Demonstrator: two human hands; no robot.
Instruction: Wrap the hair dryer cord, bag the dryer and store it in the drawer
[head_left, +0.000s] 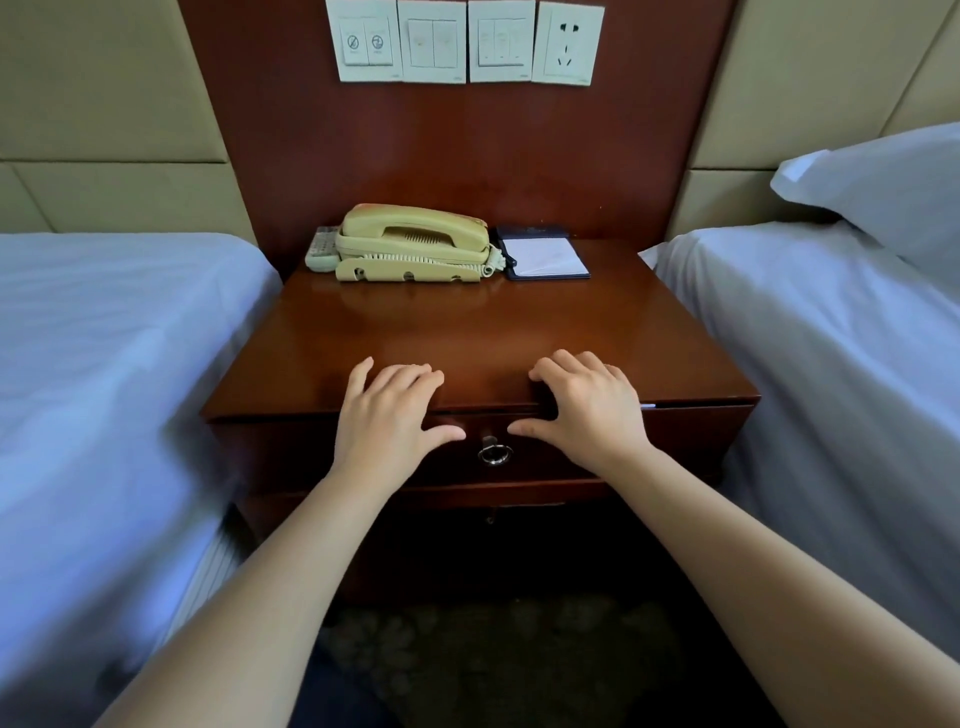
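Brown wooden drawer (691, 441), contents hidden.

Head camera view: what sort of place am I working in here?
Most likely a twin hotel room: a wooden nightstand stands between the left bed and right bed, both white-sheeted; a corded phone and notepad sit on it; switch panels line the wall above.

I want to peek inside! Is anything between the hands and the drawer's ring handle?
Nothing visible is in the way. The ring handle hangs bare on the drawer front, in the gap between the two thumbs. The left hand and right hand rest on the nightstand at its front edge, just above the handle.
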